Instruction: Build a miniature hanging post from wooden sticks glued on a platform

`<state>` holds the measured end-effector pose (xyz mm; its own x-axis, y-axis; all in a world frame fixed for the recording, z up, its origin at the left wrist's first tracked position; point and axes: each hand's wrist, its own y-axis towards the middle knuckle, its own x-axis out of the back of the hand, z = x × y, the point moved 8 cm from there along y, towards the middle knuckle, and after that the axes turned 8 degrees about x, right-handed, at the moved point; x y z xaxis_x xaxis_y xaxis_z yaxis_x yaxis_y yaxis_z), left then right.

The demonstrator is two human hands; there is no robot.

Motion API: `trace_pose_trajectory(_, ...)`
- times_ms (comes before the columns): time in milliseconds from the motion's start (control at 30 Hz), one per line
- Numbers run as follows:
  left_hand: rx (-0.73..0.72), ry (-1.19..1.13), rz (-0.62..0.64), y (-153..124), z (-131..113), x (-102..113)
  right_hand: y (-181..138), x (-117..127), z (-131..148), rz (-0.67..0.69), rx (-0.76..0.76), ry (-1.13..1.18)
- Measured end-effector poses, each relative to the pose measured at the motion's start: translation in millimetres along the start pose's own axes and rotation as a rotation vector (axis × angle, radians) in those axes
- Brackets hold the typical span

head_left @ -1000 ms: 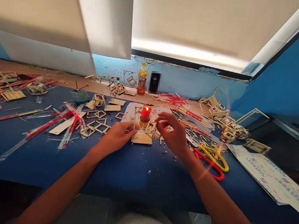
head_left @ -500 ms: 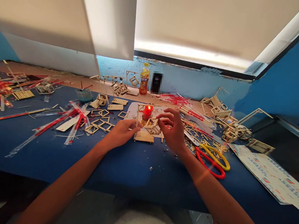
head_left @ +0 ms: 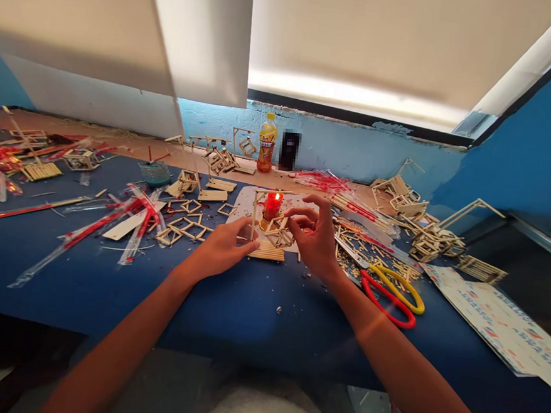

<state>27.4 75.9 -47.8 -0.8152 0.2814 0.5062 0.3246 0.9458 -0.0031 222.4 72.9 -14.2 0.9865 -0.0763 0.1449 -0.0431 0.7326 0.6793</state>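
Observation:
My left hand (head_left: 228,248) is closed at the foot of a small stick stand, thumb over its slatted base (head_left: 270,253) and fingers by the upright post (head_left: 255,214). A little cube frame of thin wooden sticks (head_left: 279,234) hangs above that base, under the stand's top arm. Thumb and index finger of my right hand (head_left: 319,240) pinch the cube's upper right corner, while the other fingers curl above. Just behind the stand, a lit red candle (head_left: 272,207) burns on a white board (head_left: 242,199).
Scissors with red and yellow handles (head_left: 394,296) lie right of my right hand, among cut stick bits. Finished stick stands (head_left: 222,160) line the back, near a drink bottle (head_left: 267,146). Plastic wrappers (head_left: 136,212) and open stick squares (head_left: 184,230) lie left; printed cardboard (head_left: 494,316) lies right.
The cube frame has turned slightly in the right hand's pinch and looks more tilted. Both hands stay in almost the same place.

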Motion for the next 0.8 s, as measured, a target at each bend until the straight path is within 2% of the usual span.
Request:
trace_pose_trajectory(133,0.030,-0.053,-0.100,-5.3,-3.3,10.8,0.4,1.5,3.1,0.041,0.032,-0.026)
trace_pose_trajectory(233,0.015,-0.089,-0.330,-26.7,-10.8,24.5,-1.8,5.2,20.0,0.062,0.065,-0.070)
trace_pose_trajectory(300,-0.045,-0.108,-0.514,-53.1,-23.0,31.1,-6.4,8.1,40.2,0.067,0.089,-0.100)
trace_pose_trajectory(333,-0.086,-0.111,-0.556,-66.7,-31.6,29.7,-9.9,8.7,52.1,0.073,0.102,-0.113)
trace_pose_trajectory(367,-0.128,-0.111,-0.546,-78.4,-41.3,24.8,-14.1,8.7,64.2,0.082,0.112,-0.117)
trace_pose_trajectory(400,-0.179,-0.102,-0.483,-88.0,-52.5,16.3,-18.8,7.5,76.3,0.101,0.123,-0.113)
trace_pose_trajectory(433,-0.217,-0.065,-0.345,-94.4,-63.6,2.1,-23.7,6.1,88.2,0.119,0.137,-0.101)
trace_pose_trajectory(467,-0.246,-0.044,-0.258,-101.7,-72.7,-7.9,-28.7,4.4,99.5,0.137,0.157,-0.087)
trace_pose_trajectory(533,-0.270,-0.011,-0.172,-113.1,-84.9,-20.1,-38.0,2.2,118.7,0.164,0.201,-0.055)
trace_pose_trajectory(633,-0.325,0.018,-0.202,-122.9,-93.9,-23.5,-49.5,2.6,136.7,0.196,0.233,-0.027)
trace_pose_trajectory(733,-0.362,0.015,-0.271,-127.3,-90.7,-18.6,-54.4,9.1,147.3,0.241,0.260,-0.074)
trace_pose_trajectory(800,-0.371,0.022,-0.307,-130.7,-82.7,-12.5,-44.4,25.9,147.0,0.172,0.235,-0.126)
